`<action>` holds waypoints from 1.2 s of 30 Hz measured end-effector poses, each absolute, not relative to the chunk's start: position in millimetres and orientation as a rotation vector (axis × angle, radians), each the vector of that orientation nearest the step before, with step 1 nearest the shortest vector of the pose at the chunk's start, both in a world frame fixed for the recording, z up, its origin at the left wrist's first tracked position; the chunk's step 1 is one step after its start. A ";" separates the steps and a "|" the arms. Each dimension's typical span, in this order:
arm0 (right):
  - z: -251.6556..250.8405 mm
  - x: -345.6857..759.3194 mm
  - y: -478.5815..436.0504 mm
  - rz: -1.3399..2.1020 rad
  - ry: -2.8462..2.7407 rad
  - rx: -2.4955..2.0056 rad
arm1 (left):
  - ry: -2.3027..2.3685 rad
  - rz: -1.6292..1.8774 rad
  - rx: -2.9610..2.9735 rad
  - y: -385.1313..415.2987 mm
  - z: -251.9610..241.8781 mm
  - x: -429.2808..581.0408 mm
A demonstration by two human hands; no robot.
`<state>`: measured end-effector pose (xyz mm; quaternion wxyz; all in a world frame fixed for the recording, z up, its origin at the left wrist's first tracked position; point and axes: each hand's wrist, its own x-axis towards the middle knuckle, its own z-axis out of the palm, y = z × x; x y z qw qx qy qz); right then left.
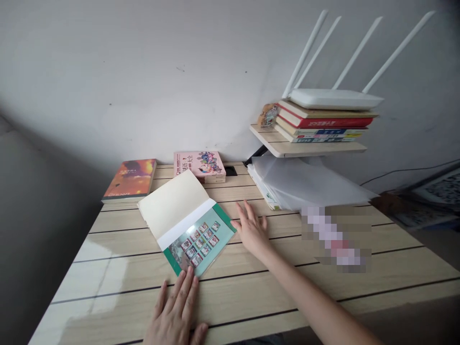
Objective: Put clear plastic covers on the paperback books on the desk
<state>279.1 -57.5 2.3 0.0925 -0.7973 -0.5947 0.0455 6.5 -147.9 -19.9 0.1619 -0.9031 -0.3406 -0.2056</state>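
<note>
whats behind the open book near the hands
Behind the open book are a pink book and, farther left, an orange-covered book. The open book's cream page covers part of the pink book's near edge, so that part, and anything else hidden there, cannot be seen.

Booklet is cream on one half, then a white strip, then pale teal with green edges and a grid of tiny multicoloured pictures, plenty of red in there. Table is light wood-grain with black stripes. One paperback is orange and purple, the cartoon book pink, router all white, wall pale grey.
</note>
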 end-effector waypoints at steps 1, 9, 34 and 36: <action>3.3 275.4 -58.7 0.106 -1.772 -2.336 | -0.974 -0.585 -2.573 -148.2 -19.3 6.6; 3.4 197.1 -103.1 0.033 -2.136 -1.918 | -1.020 -0.486 -2.600 -154.8 -16.9 7.9; -8.9 270.2 -74.5 0.092 -1.774 -2.284 | -1.010 -0.537 -2.579 -152.3 -16.2 6.6; -9.4 287.8 -61.9 0.069 -1.705 -2.334 | -0.992 -0.530 -2.587 -152.0 -17.6 6.9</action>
